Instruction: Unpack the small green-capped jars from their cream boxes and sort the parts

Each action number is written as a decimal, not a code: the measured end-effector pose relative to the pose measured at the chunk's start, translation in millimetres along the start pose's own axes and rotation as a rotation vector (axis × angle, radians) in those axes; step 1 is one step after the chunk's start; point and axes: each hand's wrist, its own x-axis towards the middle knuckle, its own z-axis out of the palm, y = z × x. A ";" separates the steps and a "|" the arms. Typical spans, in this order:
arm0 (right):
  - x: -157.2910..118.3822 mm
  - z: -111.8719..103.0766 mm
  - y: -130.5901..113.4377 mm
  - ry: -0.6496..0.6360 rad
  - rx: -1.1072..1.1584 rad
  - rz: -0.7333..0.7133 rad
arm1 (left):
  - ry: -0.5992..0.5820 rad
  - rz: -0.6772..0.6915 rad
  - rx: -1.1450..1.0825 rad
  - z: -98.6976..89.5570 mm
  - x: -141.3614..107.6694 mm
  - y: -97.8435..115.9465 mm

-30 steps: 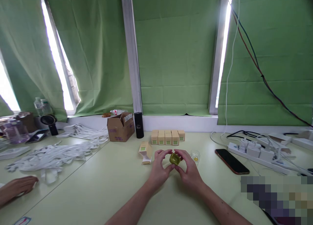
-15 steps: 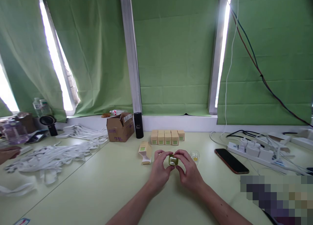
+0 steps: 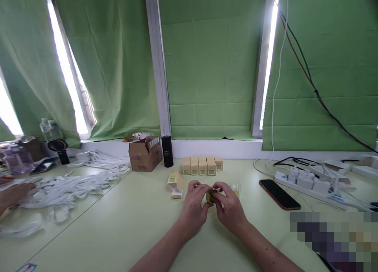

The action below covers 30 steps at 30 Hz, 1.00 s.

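Between my two hands is a small olive-green square container (image 3: 210, 197), mostly covered by fingers. My left hand (image 3: 193, 205) grips its left side with thumb and fingertips. From the other side, my right hand (image 3: 228, 203) pinches it, thumb and fingers at its upper right edge. Just behind my right hand stands a small clear glass piece (image 3: 236, 187) with something yellow in it. An opened tan carton (image 3: 175, 183) with a green label lies to the left of my left hand, its flap toward me. Beyond my hands, several closed tan cartons (image 3: 202, 166) stand in a row.
A brown cardboard box (image 3: 145, 154) and a black cylinder (image 3: 167, 152) stand at the back. White straps (image 3: 79, 187) lie heaped on the left, with another person's hand (image 3: 16, 195) on them. A phone (image 3: 279, 194) and a power strip (image 3: 310, 187) with cables are on the right.
The green container has turned so its open top no longer faces me, and my right fingers have closed further over it. At far left, the other person's hand has moved onto the straps.
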 end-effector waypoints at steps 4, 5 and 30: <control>1.2 -0.6 -1.7 0.043 -0.127 -0.005 | 0.007 0.026 0.037 0.3 -0.1 0.3; 1.6 -0.6 -2.2 0.049 -0.150 0.001 | 0.007 0.031 0.043 0.2 0.2 0.7; 7.3 -4.1 -9.2 0.120 -0.197 -0.132 | 0.111 -0.009 0.048 1.7 2.2 1.1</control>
